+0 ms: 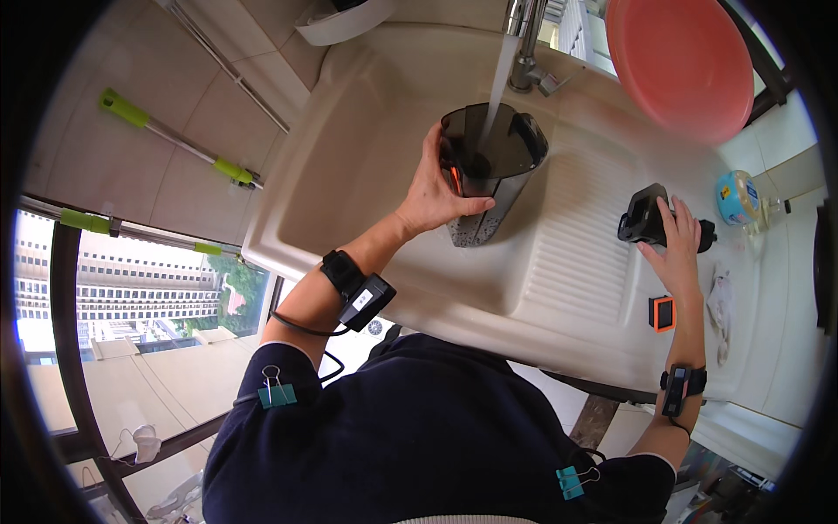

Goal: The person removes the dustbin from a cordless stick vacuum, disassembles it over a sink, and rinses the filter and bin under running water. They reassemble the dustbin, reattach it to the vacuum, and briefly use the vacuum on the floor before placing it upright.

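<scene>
My left hand [437,190] grips a dark translucent plastic tank [501,187] by its side, thumb at the front. The tank stands upright over the basin of a white ceramic laundry sink [366,150], with dark specks inside its lower part. A stream of water [500,78] runs from the chrome faucet [524,49] into its open top. On the sink's right ledge, my right hand [677,245] has its fingers and thumb around a black plastic part [645,213], possibly the tank's lid. Nearer my right forearm lies a small orange-framed filter [662,314].
Right of the basin is a ribbed washboard [579,242]. A pink plastic basin [684,65] leans at the back right. A blue-labelled bottle [738,198] and a crumpled plastic bag [720,308] lie along the right side. Green-handled poles [183,141] stand on the left, near a window.
</scene>
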A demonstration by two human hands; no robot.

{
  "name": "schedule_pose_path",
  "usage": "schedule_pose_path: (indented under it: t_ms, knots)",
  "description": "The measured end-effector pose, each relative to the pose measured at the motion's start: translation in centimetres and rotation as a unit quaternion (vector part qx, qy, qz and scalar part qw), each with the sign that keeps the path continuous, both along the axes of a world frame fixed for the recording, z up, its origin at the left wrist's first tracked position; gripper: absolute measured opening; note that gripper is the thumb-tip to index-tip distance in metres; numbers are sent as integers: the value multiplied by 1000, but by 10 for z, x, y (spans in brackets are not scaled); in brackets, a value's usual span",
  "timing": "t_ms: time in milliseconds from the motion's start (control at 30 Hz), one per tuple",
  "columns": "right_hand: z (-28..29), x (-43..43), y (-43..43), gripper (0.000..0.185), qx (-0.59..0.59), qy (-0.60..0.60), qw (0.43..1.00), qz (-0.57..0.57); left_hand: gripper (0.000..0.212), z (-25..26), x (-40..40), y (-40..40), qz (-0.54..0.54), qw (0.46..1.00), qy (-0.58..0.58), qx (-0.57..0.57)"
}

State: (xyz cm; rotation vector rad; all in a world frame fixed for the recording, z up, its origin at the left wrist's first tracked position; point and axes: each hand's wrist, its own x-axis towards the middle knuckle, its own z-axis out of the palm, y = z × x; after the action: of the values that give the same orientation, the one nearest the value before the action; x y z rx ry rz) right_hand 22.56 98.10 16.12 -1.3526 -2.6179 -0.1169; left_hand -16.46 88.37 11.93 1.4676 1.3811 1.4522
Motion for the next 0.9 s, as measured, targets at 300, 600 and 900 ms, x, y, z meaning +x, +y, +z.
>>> schedule_pose_path:
  t_ms: [300, 600, 900]
  knots:
    - [3, -20, 9, 55, -3, 22, 998, 52, 119, 6, -8, 4, 76, 990, 118, 8]
    - [-13, -22, 6, 45, -33, 20, 998, 58, 111, 8, -20, -3, 159, 931, 330, 13]
    - [-20, -2, 2, 50, 21, 89, 996, -9, 108, -1, -34, -13, 192, 904, 378, -43]
